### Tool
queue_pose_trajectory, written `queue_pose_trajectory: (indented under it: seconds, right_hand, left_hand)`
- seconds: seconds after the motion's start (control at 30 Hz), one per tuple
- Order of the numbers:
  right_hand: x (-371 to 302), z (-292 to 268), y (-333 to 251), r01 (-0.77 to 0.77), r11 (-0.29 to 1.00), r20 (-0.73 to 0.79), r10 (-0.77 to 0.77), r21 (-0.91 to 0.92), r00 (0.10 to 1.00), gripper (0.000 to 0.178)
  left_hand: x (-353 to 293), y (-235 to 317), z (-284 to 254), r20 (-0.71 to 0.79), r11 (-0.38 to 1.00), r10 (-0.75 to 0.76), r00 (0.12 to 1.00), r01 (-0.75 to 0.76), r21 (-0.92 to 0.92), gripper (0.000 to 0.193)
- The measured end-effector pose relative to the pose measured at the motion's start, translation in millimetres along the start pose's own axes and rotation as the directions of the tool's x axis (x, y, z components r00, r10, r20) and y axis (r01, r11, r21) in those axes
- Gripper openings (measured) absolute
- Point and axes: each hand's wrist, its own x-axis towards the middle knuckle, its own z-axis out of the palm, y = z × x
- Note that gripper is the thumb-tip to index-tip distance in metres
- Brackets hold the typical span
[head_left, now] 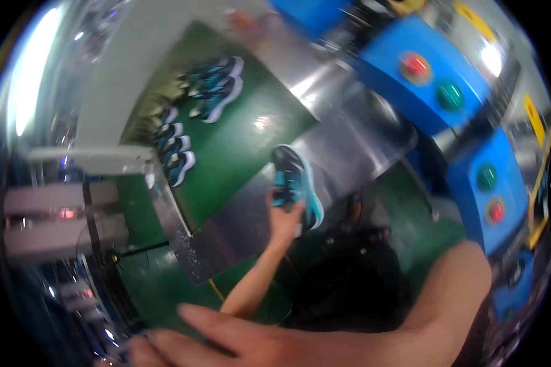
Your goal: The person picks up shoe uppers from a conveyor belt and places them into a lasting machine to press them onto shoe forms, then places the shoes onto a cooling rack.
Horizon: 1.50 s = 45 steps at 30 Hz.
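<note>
My left hand [284,219] is closed round a black and teal sneaker [294,174] with a pale blue-white sole, gripping it near one end. The sneaker is above the edge of a metal ledge [226,235]; whether it touches the ledge I cannot tell. My right forearm crosses the bottom of the view, in front of the left forearm. At its end, my right hand [226,336] is close to the camera and blurred, fingers stretched out and apart, with nothing visible in it.
Several similar sneakers [217,98] stand in two groups on a green conveyor belt [251,159] to the left. On the right are blue machine housings [410,37] with red and green push buttons. A pale metal frame [92,160] borders the belt.
</note>
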Motion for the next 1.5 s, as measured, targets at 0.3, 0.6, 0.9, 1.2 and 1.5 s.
queue_pose_trajectory:
  seconds: [0.3,0.6,0.9,1.2,1.5]
  right_hand:
    - [176,118,55,0.313,0.949,-0.441,-0.267,0.032,0.857,0.037]
    - [311,220,359,-0.683,0.724,0.119,0.69,-0.097,0.714,0.075]
    - [422,315,729,-0.149,0.531,0.34,0.707,-0.834,0.62,0.057]
    - [318,338,481,-0.962,0.262,-0.123,0.955,-0.08,0.27,0.064]
    - [271,134,288,0.05,0.939,0.272,0.047,-0.34,0.961,0.071]
  left_hand:
    - [91,-64,-94,0.429,0.882,0.175,0.886,0.052,-0.468,0.101]
    - [279,-210,-375,-0.37,0.883,0.389,0.844,-0.228,0.409,0.042]
    - [384,-322,-458,-0.433,0.854,0.381,0.817,-0.13,0.504,0.041]
    - [333,-307,-448,-0.5,0.847,0.372,0.782,-0.065,0.528,0.043]
    - [246,17,-352,0.754,0.675,0.355,0.554,0.406,-0.616,0.077]
